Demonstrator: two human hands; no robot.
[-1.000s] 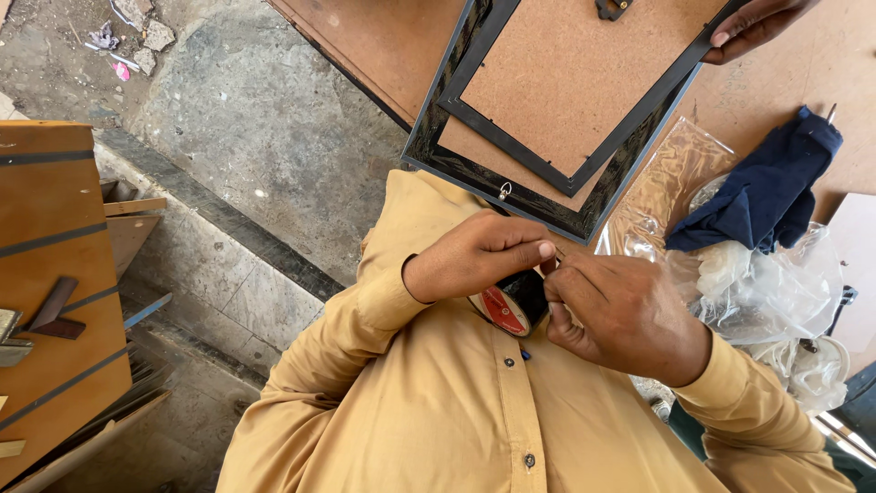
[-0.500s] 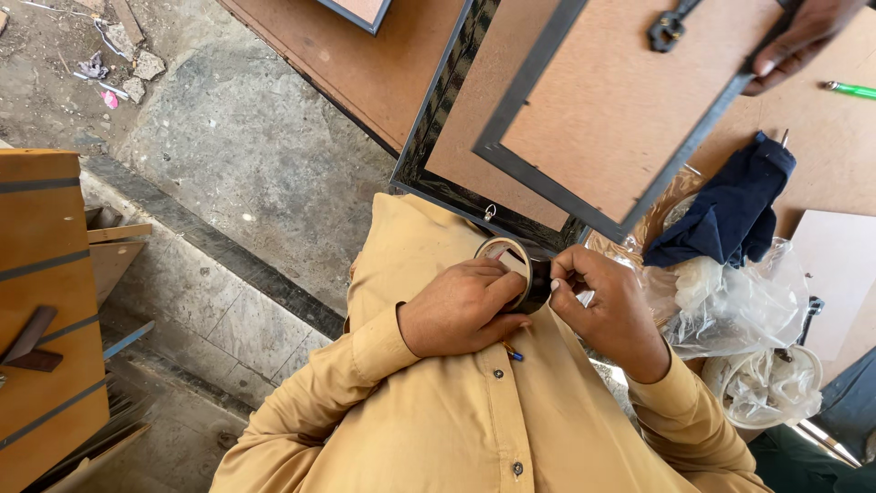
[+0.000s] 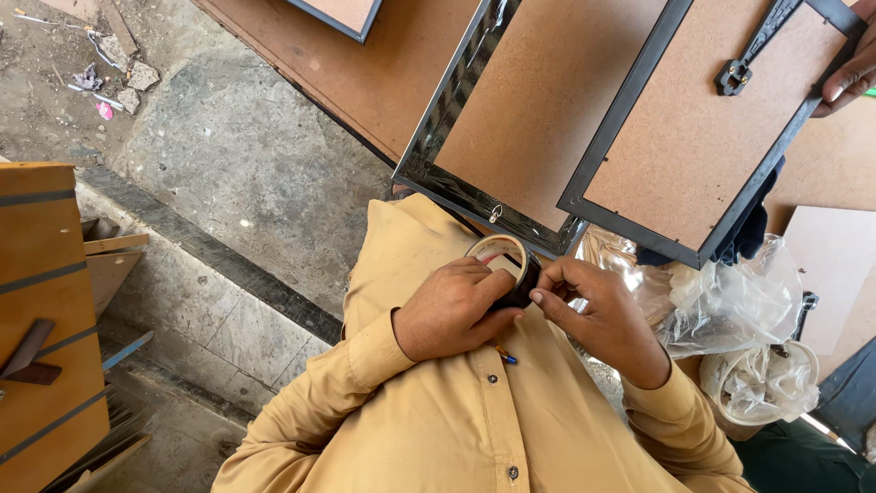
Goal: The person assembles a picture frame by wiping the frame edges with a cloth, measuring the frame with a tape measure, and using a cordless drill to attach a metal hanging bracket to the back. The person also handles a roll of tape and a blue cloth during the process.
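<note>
Above concrete floor (image 3: 246, 164), both hands (image 3: 456, 306) grip tape roll (image 3: 504, 260)

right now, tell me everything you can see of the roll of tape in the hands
The roll of tape is a ring with a pale, cream-coloured inner core and a dark outer band; a bit of white and red shows inside the opening. It is held against the chest of the tan shirt, tilted so its open side faces the camera. The left hand wraps it from the left, and the right hand pinches at its dark right edge with its fingers. Much of it is hidden.
</note>
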